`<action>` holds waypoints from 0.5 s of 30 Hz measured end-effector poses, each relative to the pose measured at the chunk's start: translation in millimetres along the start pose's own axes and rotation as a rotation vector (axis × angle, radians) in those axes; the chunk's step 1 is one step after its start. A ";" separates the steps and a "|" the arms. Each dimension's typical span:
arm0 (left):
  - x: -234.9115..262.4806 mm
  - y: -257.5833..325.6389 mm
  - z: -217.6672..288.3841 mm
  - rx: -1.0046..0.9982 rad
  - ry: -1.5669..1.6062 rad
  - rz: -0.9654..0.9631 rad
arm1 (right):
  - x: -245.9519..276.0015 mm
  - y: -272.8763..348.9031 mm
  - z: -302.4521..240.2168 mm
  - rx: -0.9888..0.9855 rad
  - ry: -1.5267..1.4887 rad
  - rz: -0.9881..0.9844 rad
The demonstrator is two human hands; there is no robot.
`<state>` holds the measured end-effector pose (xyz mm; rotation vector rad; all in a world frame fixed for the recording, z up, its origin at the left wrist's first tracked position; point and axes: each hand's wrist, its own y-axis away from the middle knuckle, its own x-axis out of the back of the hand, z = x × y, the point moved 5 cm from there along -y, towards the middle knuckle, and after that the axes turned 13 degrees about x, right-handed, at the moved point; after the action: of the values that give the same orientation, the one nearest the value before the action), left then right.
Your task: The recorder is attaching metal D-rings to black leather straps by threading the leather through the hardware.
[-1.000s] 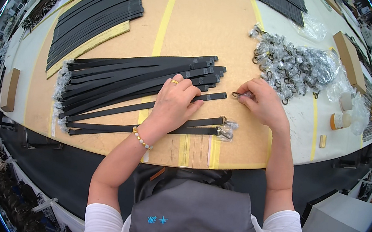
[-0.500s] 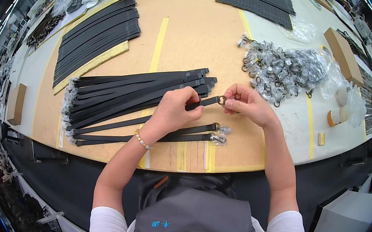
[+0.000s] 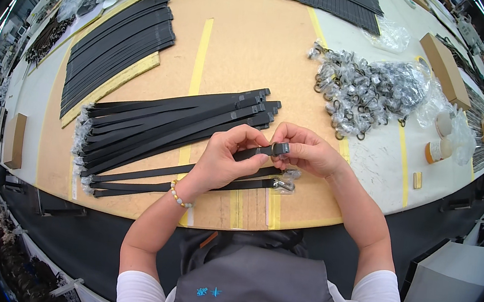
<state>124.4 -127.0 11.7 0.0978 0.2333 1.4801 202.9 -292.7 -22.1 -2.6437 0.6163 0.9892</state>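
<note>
My left hand pinches a black strap close to its end. The strap's tip pokes through a dark metal ring, and my right hand closes on it there with thumb and fingers. Whatever hangs below the ring is hidden by the fingers. Just under my hands lie straps that have plastic-wrapped metal snap hooks at their right ends. A fanned bundle of black straps spreads beyond my left forearm, with clear-wrapped fittings along its left ends.
A heap of bagged metal hooks lies at the right, near a cardboard box and an orange-labelled jar. Rows of black straps rest on a board at the left and in a stack at the far side.
My right hand has come down and left, towards my left hand. The strap's tip now sticks out through the ring, where before the ring sat at its end.
</note>
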 end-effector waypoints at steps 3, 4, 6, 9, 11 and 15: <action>2.0 1.9 0.9 -0.045 -0.099 0.032 | -5.2 -4.7 3.7 0.068 0.054 -0.002; 2.9 3.9 4.6 -0.053 -0.182 0.059 | -5.0 -6.1 1.0 0.152 0.090 0.046; 2.5 7.6 9.8 -0.056 -0.259 0.089 | -4.2 -6.1 2.2 0.112 0.080 0.026; 1.7 12.6 14.8 -0.204 -0.297 0.130 | -2.0 -3.8 7.0 0.048 0.049 0.014; -0.1 15.3 19.5 -0.224 -0.339 0.133 | -1.2 -2.3 9.0 0.019 0.027 0.025; -3.8 17.1 14.0 -0.249 -0.404 0.131 | -6.3 -0.9 8.1 -0.025 0.050 0.003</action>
<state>110.5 -128.1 29.3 0.2112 -0.2887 1.5729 194.5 -287.0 -23.7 -2.6973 0.6227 0.9400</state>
